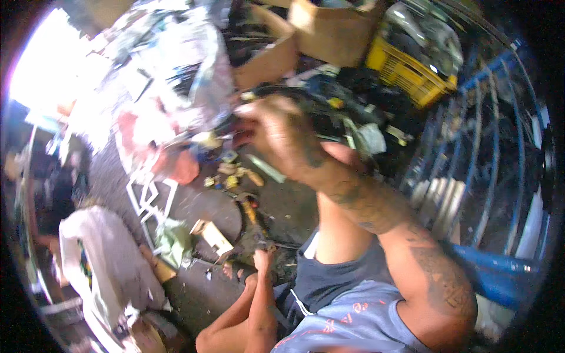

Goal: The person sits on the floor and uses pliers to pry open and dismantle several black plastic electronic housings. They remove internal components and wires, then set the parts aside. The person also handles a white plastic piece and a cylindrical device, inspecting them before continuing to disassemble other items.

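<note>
Head view gives me, leftmost, a cream block (pixel 213 238) on the floor (pixel 203 288), then an orange-yellow tool (pixel 253 215), its near end in the closed left hand (pixel 263 260). The raised right hand (pixel 275 125) has blurred, curled fingers; I cannot tell whether it grips anything. Farther right sits a yellow crate (pixel 406 73).

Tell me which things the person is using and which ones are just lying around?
Seems in use:
- long tool with orange on it, at the left hand
- perhaps the small yellowish pieces on the ground in front; the raised right hand is too blurred to tell what it holds

Probably just lying about:
- yellow crate
- cardboard box
- pale green bag
</note>
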### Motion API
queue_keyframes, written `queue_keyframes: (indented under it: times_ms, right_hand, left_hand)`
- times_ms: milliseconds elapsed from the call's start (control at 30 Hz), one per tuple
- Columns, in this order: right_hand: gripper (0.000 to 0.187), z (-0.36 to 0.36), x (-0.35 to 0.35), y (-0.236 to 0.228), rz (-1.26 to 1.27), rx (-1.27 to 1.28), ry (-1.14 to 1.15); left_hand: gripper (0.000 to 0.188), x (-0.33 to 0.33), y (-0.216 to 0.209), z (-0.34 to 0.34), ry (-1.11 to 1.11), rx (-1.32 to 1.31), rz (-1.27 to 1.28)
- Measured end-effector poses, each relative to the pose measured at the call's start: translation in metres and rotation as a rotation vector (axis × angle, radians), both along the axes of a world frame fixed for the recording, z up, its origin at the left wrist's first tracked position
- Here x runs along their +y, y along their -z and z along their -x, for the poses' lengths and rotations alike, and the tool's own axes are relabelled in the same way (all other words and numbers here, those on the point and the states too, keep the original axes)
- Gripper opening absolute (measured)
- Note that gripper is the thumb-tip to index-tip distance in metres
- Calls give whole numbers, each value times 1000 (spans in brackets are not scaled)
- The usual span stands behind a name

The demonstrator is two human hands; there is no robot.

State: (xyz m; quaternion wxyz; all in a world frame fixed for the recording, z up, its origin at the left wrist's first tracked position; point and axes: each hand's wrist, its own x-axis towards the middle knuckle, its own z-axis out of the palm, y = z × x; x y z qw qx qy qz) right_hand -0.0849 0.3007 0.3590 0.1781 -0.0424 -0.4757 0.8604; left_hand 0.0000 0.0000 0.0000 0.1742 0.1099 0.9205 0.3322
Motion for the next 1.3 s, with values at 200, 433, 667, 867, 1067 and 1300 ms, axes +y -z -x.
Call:
queue_keyframes:
  times_ms: [200,433,667,867,1067,1300]
  right_hand:
    - [23,-3,-28,-17,132,-8,-46]
    - [25,-3,-60,-13,-263,-103,-353]
    - [20,1,-63,-7,-441,-197,-277]
    - [12,0,-41,-64,-726,298,407]
    - [29,87,14,-126,-940,637,990]
    - [32,205,-11,109,-1527,-50,391]
  left_hand:
    - [41,31,-197,87,-360,-300,-962]
    - [61,92,-318,91,-84,-441,-1758]
    - [57,84,-310,102,-197,-91,-1437]
    - [66,33,-278,98,-142,-70,-1359]
    - [43,-21,-249,92,-584,-60,-1107]
    - [41,-44,-228,91,-532,15,-1015]
